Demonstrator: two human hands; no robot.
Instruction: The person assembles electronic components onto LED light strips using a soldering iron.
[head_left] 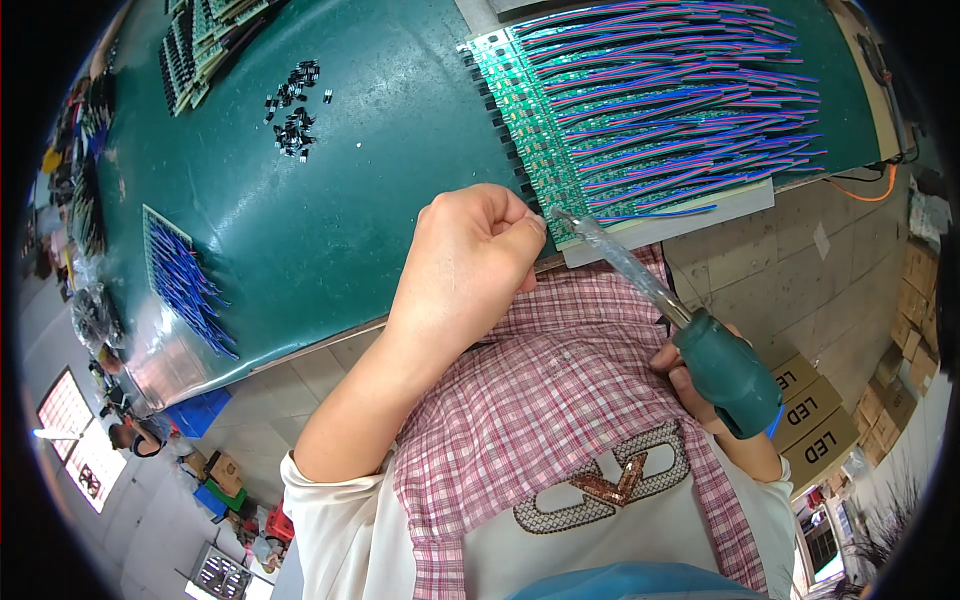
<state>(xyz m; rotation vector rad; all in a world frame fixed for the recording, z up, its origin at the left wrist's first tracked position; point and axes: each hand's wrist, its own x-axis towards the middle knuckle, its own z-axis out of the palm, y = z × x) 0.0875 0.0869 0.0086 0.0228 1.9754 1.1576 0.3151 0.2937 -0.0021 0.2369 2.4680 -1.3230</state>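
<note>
A green circuit board panel (541,150) lies at the table's near right edge, with many blue, red and black wires (690,100) running off to its right. My right hand (684,385) grips the green handle of a soldering iron (730,372). The iron's metal shaft slants up and left, and its tip meets the nearest corner of the panel. Close to that tip, my left hand (465,250) is closed in a pinch beside the panel's left edge. Whatever sits between its thumb and forefinger is hidden. Black connectors line the panel's left side.
Two small heaps of black parts (293,130) lie on the green table (370,170). Stacked boards (205,50) stand at the far left, and a wired board (180,275) lies nearer. Cardboard boxes (815,420) and an orange cord (868,200) are off to the right.
</note>
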